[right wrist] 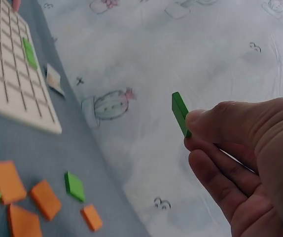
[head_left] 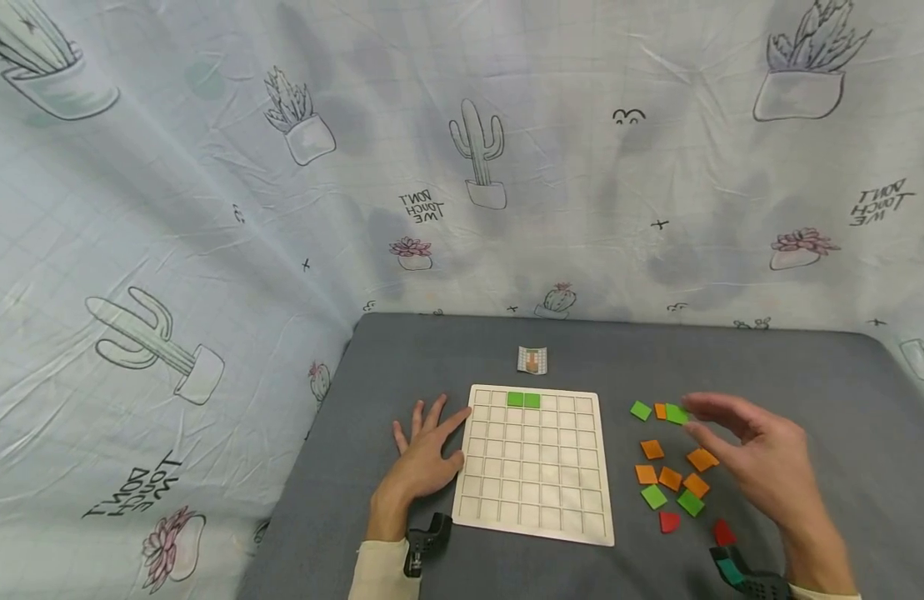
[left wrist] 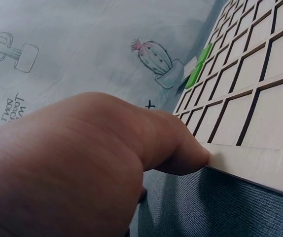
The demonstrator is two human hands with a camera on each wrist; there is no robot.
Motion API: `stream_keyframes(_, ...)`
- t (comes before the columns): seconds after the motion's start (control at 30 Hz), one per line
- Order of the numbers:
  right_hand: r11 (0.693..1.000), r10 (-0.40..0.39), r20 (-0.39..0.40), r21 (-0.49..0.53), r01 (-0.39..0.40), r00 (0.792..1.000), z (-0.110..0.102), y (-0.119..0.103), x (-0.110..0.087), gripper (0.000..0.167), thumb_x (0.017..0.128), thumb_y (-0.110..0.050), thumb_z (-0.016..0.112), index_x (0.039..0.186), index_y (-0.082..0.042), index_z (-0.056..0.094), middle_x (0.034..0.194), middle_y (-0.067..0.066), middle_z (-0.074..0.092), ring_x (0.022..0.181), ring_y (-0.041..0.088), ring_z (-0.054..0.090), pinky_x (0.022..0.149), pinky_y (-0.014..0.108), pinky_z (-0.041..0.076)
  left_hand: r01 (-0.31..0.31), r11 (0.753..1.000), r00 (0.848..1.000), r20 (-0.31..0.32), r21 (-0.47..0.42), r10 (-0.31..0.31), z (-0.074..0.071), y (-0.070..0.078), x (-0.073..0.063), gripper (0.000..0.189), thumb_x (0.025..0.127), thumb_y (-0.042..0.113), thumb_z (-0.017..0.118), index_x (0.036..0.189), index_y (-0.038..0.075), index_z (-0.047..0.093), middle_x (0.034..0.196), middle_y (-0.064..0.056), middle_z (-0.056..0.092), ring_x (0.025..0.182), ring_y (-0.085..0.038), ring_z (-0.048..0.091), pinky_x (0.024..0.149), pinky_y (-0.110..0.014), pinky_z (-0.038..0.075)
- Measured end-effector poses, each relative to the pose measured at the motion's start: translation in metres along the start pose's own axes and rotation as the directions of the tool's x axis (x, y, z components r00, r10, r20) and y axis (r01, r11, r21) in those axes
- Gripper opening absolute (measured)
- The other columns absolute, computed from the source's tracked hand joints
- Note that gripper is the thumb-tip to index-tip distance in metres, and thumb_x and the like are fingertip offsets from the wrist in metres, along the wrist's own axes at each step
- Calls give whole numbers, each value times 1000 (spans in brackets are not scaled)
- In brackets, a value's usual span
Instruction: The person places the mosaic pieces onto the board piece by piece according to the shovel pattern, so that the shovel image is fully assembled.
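Between the thumb and fingertips of my right hand (head_left: 761, 450) a green square tile (right wrist: 180, 113) is pinched, raised above the table. My left hand (head_left: 422, 458) rests at the left edge of a pale wooden grid board (head_left: 532, 531), its thumb and index finger touching the rim. In the left wrist view the thumb tip presses on the board's border. Two green tiles (head_left: 524, 400) sit side by side in the board's top row. Loose orange tiles (head_left: 670, 478) and green tiles (head_left: 653, 497) lie on the table near my right hand.
Two red pieces (head_left: 669, 522) lie toward the front, one beside the right wrist strap. A small printed card (head_left: 532, 360) with an orange pattern stands behind the board on the grey table (head_left: 424, 350). A cactus-print curtain (head_left: 566, 167) hangs behind and to the left.
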State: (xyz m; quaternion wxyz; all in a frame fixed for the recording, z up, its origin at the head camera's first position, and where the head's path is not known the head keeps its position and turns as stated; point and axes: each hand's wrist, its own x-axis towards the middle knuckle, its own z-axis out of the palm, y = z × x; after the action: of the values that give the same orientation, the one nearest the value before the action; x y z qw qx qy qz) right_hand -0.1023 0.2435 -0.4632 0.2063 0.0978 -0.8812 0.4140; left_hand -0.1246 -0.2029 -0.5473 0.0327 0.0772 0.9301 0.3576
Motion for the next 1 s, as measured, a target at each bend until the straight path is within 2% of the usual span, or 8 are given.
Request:
stream_keyframes(0.23, 998, -41, 22, 41, 40, 999, 13, -12, 16, 42, 86, 4, 89, 123, -16, 83, 113, -11, 81, 104, -17, 66, 96, -2, 45, 7, 1000, 1000, 25, -20, -6, -8, 8, -2, 70, 93, 12, 66, 161, 23, 58, 180, -21, 28, 168, -55, 2, 121, -84, -19)
stream_keyframes(0.43, 997, -63, 33, 40, 62, 997, 26, -22, 28, 41, 86, 3, 89, 122, -14, 82, 112, 7, 83, 103, -19, 64, 97, -2, 43, 40, 999, 997, 66, 11, -41, -16, 19, -4, 69, 95, 10, 66, 162, 22, 57, 181, -19, 26, 169, -53, 2, 122, -84, -16)
stream_keyframes(0.6, 996, -86, 56, 39, 84, 995, 37, -27, 36, 40, 88, 1, 88, 123, -16, 82, 112, 7, 84, 105, -21, 63, 97, -3, 42, 24, 1000, 998, 55, 4, -24, -16, 18, -5, 69, 94, 10, 66, 162, 20, 57, 180, -21, 27, 168, -55, 2, 121, -85, -16)
stream_keyframes(0.67, 996, -91, 76, 28, 89, 993, 42, -28, 39, 39, 89, -1, 88, 124, -17, 82, 113, 5, 83, 105, -17, 65, 97, -3, 41, 10, 1000, 999, 47, -9, -9, -15, 17, -5, 69, 93, 10, 66, 161, 18, 58, 179, -24, 27, 167, -57, 3, 120, -86, -17)
stream_keyframes(0.77, 996, -87, 114, 5, 87, 990, 51, -29, 44, 38, 90, -3, 88, 125, -16, 81, 115, 3, 83, 106, -1, 73, 97, -1, 41, 4, 1000, 999, 43, -13, -4, -15, 16, -5, 68, 93, 11, 66, 161, 17, 58, 178, -24, 28, 167, -58, 3, 120, -86, -17)
stream_keyframes(0.87, 997, -77, 144, -11, 80, 987, 61, -30, 48, 36, 91, -3, 87, 125, -15, 81, 116, 3, 83, 107, 20, 78, 99, 16, 55, 20, 1000, 998, 53, 1, -20, -15, 17, -4, 68, 95, 11, 66, 162, 19, 57, 180, -21, 27, 168, -55, 2, 121, -85, -17)
stream_keyframes(0.93, 997, -73, 161, -5, 74, 984, 67, -31, 50, 35, 91, -2, 86, 125, -12, 81, 116, 6, 83, 108, 30, 78, 98, 35, 63, 30, 999, 998, 60, 12, -31, -15, 17, -4, 68, 95, 11, 66, 162, 20, 57, 181, -20, 26, 169, -54, 2, 122, -84, -16)
stream_keyframes(1.0, 998, -68, 178, 6, 68, 982, 74, -31, 52, 35, 91, -1, 86, 124, -10, 81, 116, 8, 83, 108, 34, 79, 96, 55, 63, 34, 999, 998, 61, 19, -35, -15, 17, -3, 69, 95, 10, 67, 162, 21, 57, 181, -19, 26, 169, -53, 2, 122, -85, -15)
